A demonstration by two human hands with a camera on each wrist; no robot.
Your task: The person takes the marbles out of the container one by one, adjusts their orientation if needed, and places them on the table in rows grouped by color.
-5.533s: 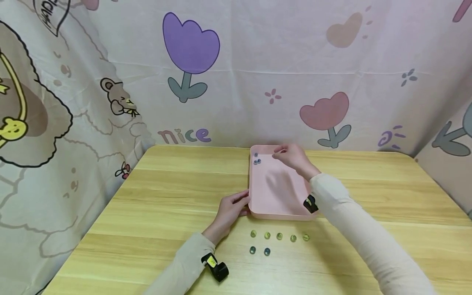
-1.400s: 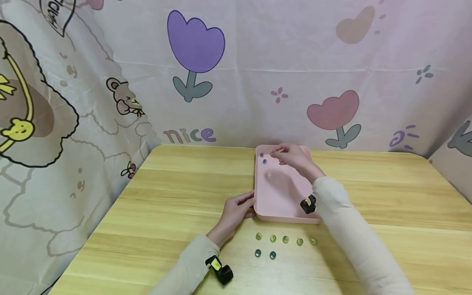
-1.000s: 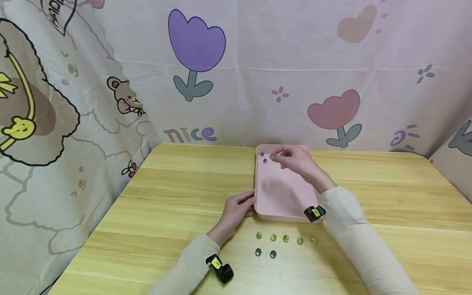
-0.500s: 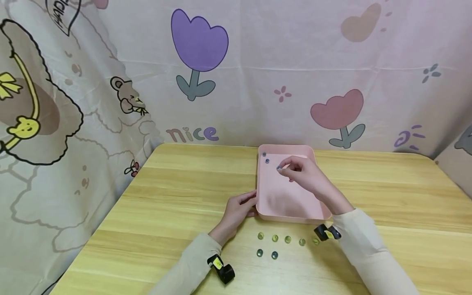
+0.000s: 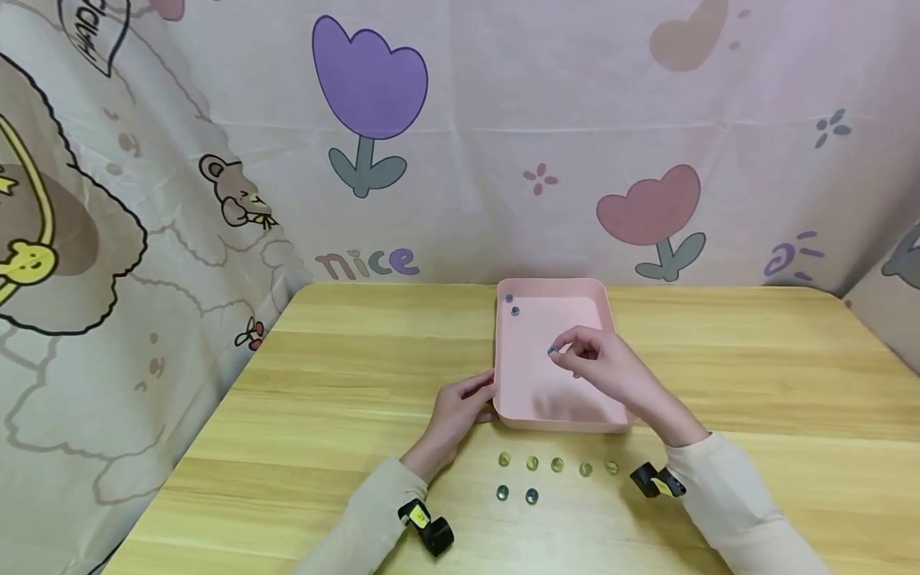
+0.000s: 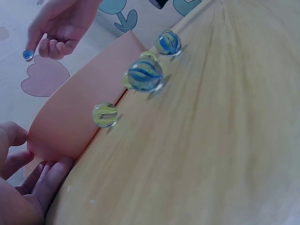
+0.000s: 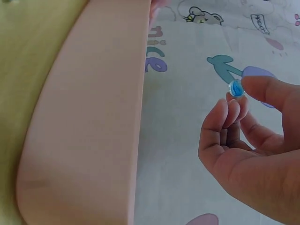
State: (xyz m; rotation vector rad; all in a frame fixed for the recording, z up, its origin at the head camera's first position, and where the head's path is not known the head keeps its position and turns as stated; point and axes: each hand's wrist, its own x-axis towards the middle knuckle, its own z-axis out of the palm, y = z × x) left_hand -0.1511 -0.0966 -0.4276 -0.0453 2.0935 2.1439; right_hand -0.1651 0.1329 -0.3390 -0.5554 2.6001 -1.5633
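Observation:
A pink tray [image 5: 532, 399] stands on the table with two blue marbles, one of them a marble [image 5: 515, 311], in its far left corner. Over the tray's middle, my right hand [image 5: 600, 363] pinches a blue-swirled glass marble [image 7: 236, 88] between thumb and fingertips. My left hand [image 5: 453, 415] rests its fingers [image 6: 54, 176] against the tray's outer wall, near the front left corner. On the wood before the tray lies a row of several yellow marbles, among them a marble [image 5: 557, 464]. Nearer me are two blue marbles, a left marble [image 5: 502, 493] and a right marble [image 5: 532, 496].
The wooden table [image 5: 359, 359] runs back to a printed cloth [image 5: 489, 200] hanging behind it. Another part of the cloth closes off the left side. A black wrist camera [image 5: 427, 527] sits on the left sleeve, another camera [image 5: 656, 481] on the right.
One of the three blue marbles in the tray's far left corner has been picked up by my right hand, which has drawn back toward me with it. My left hand stays at the tray.

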